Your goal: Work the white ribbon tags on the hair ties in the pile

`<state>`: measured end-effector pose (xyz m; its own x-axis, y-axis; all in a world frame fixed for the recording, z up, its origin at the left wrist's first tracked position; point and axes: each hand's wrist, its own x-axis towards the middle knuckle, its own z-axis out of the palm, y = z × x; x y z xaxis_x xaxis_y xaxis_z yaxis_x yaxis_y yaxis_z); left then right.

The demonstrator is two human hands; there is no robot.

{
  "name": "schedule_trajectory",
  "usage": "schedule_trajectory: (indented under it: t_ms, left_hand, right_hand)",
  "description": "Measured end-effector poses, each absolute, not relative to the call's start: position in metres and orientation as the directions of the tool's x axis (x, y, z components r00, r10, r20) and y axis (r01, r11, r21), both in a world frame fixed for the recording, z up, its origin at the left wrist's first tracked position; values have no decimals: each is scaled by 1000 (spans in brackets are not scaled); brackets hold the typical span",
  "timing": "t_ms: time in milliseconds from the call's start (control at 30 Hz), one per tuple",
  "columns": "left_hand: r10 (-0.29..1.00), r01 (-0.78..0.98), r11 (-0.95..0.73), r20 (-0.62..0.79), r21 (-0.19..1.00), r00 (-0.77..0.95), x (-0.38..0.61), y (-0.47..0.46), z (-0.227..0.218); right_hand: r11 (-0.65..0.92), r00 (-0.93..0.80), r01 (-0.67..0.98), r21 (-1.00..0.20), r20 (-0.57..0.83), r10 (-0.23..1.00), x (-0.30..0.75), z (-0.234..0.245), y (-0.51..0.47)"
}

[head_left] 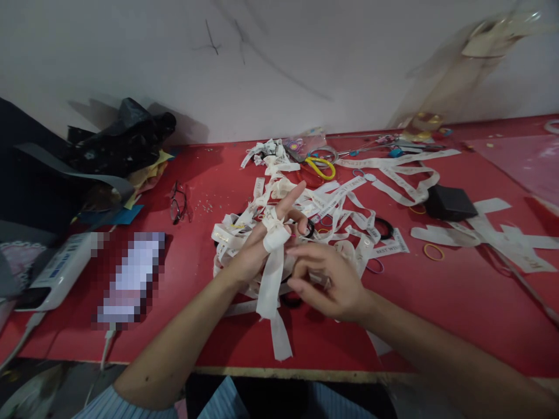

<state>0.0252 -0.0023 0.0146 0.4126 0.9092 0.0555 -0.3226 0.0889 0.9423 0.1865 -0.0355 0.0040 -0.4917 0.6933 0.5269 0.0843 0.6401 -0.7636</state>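
A cream printed ribbon [271,279], gathered into a loop or bow, is wrapped at the fingers of my left hand [251,256]. Its index finger points up and away, and the two ribbon tails hang toward the table's front edge. To the right, my right hand [334,282] has its fingers bent and apart, with the tips close to the looped ribbon. Nothing shows between its thumb and index finger. Beneath and behind both hands lies a tangled heap of printed ribbon [362,218]. A dark hair tie [384,228] is among it.
Yellow-handled scissors [321,167] lie behind the heap. Right of it are a black block [450,202], ribbon strips [524,247] and a yellow elastic band [433,251]. At left are eyeglasses [177,203], a phone [131,276], a white power bank [65,270] and a black bag [126,139].
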Motion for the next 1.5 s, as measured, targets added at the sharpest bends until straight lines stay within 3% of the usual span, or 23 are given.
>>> schedule_trajectory:
  t_ms: [100,233,767,1033,1267,1367,1500]
  left_hand:
    - [924,-285,58,57,957,378,22,-5,10]
    - [850,-233,2,121,973,513,22,-5,14]
    - [675,-26,-395,309,918,669,19,-7,27]
    - [661,-45,-427,346,903,666,20,-4,27]
    - [618,-47,-550,444,834,649,20,0,22]
    - [612,-57,-572,472,818,634,21,0,20]
    - [676,-15,-568,477,823,561,25,0,16]
  right_hand:
    - [546,-362,150,-824,469,806,188,4,-34]
    - [547,-353,161,-821,469,809,188,6,-31]
    - [815,-363,407,-412,746,558,192,7,-26]
    - [718,-218,430,-548,708,671,189,10,-28]
    - [697,-170,449,-559,713,680,188,8,-28]
    - [690,-167,405,-600,693,701,188,7,-28]
    - [623,-97,233,-747,619,779,186,3,-30]
